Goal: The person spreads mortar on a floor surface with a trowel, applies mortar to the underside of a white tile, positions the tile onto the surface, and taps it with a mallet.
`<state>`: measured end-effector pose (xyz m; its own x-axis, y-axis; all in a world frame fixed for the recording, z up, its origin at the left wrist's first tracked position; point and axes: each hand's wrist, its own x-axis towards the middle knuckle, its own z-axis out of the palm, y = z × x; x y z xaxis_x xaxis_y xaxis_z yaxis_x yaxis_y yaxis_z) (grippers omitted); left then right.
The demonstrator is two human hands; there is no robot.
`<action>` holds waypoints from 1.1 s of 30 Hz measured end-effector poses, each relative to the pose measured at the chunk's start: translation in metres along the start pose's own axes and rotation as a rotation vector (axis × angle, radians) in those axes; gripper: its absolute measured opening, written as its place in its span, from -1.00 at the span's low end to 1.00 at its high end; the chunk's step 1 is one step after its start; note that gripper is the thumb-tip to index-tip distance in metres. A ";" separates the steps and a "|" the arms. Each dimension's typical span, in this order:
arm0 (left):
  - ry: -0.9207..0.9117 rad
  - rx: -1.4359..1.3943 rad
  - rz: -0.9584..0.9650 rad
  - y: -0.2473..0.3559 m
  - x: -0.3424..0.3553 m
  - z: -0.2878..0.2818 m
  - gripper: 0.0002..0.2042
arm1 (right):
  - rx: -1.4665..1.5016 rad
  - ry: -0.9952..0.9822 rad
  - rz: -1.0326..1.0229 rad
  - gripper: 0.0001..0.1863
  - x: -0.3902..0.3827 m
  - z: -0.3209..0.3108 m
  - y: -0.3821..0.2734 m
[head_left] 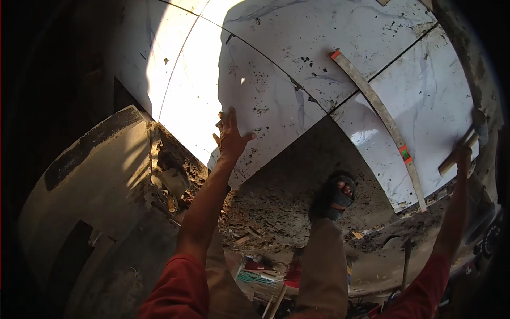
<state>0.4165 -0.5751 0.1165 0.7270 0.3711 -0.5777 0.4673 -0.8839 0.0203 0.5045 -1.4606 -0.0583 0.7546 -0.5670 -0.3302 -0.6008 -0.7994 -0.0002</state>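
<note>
My left hand (231, 137) lies with fingers spread on a large white marbled tile (276, 114), near its lower left edge. Over at the far right, my right hand (464, 154) is closed round the wooden handle of what looks like a mallet (449, 162), with a dark rounded head above it. A long spirit level (378, 109), with orange-red end and green vial, rests across two tiles between my hands. Dirt specks and grey smears mark the tile surfaces.
Bare grey mortar (303, 159) shows between the tiles, and my sandalled foot (342, 194) stands on it. Rough rubble (255, 223) lines the tile edge. A pale concrete block or step (101, 154) rises at left. Tools and bits lie below. Bright sunlight crosses the upper left tiles.
</note>
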 end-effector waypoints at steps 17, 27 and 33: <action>0.127 -0.202 0.212 -0.047 0.009 0.042 0.07 | 1.593 -0.561 -0.677 -0.78 -0.310 -0.238 -0.413; 0.119 0.097 0.373 -0.066 0.000 -0.009 0.02 | 1.344 -0.571 -1.659 -0.48 -0.472 -0.149 -0.668; 0.151 0.149 0.386 -0.058 0.002 -0.006 0.07 | 1.332 0.389 -2.019 -0.65 -0.479 -0.132 -0.757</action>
<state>0.3942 -0.5216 0.1193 0.9047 0.0328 -0.4248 0.0770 -0.9932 0.0873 0.6330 -0.6097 0.2243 0.2738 0.2609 0.9257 0.9175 0.2179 -0.3328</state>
